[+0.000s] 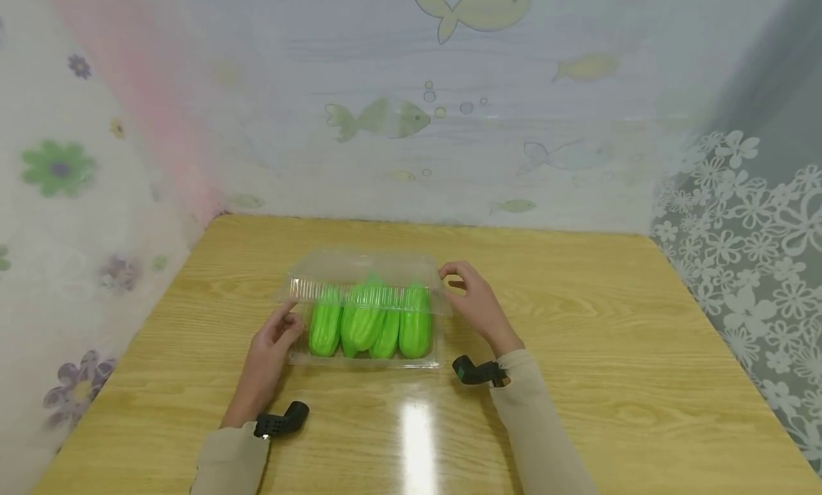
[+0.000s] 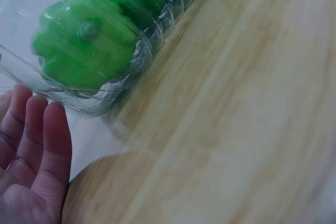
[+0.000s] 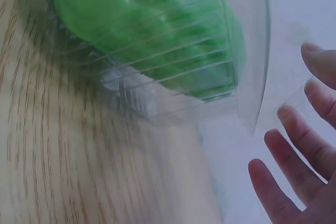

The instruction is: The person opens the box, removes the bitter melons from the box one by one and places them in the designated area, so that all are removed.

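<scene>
A clear plastic clamshell box (image 1: 372, 362) lies on the table, its lid (image 1: 362, 263) partly raised and tilted above the base. Inside lie several bright green ridged gourds (image 1: 415, 327), one end showing a small stem nub in the left wrist view. My left hand (image 1: 266, 352) is at the lid's front left corner, thumb and index finger close together there; its other fingers (image 2: 55, 140) lie beside the box. My right hand (image 1: 478, 302) pinches the lid's right corner between thumb and index finger, with the other fingers (image 3: 302, 166) spread. The plastic at the fingertips is faint.
The wooden table (image 1: 578, 381) extends around the box. Behind it stands a wall (image 1: 270, 138) printed with fish, with flowered coverings on the left and right. Black wrist devices (image 1: 282, 420) sit at both sleeve cuffs.
</scene>
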`<state>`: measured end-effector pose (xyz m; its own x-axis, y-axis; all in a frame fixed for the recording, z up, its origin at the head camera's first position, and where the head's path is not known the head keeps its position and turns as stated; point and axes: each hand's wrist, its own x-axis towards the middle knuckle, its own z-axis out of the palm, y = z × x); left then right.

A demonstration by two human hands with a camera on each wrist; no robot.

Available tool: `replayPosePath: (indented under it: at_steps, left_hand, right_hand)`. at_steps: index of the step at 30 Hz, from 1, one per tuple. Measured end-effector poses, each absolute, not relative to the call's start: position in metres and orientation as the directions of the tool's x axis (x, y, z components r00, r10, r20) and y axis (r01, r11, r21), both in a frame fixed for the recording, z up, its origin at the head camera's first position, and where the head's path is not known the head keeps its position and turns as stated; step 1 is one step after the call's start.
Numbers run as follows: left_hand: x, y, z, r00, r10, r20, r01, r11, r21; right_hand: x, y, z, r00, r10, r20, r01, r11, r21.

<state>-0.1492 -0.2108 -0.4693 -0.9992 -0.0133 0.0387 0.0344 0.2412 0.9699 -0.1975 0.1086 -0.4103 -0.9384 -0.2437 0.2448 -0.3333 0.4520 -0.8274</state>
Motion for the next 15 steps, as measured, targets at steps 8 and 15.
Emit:
replayPosePath:
  at_steps: [8, 15]
  left_hand:
    - [-0.156, -0.215, -0.49, -0.999, -0.039, 0.034, 0.023, 0.25, 0.968]
    - [-0.155, -0.216, -0.491, -0.999, -0.038, 0.037, 0.025, 0.273, 0.962]
  right_hand:
    - [-0.206, 0.113, -0.427, -0.943, -0.232, 0.239, -0.323, 0.455, -0.83]
    - [-0.209, 0.115, -0.43, -0.941, -0.235, 0.243, -0.326, 0.44, -0.836]
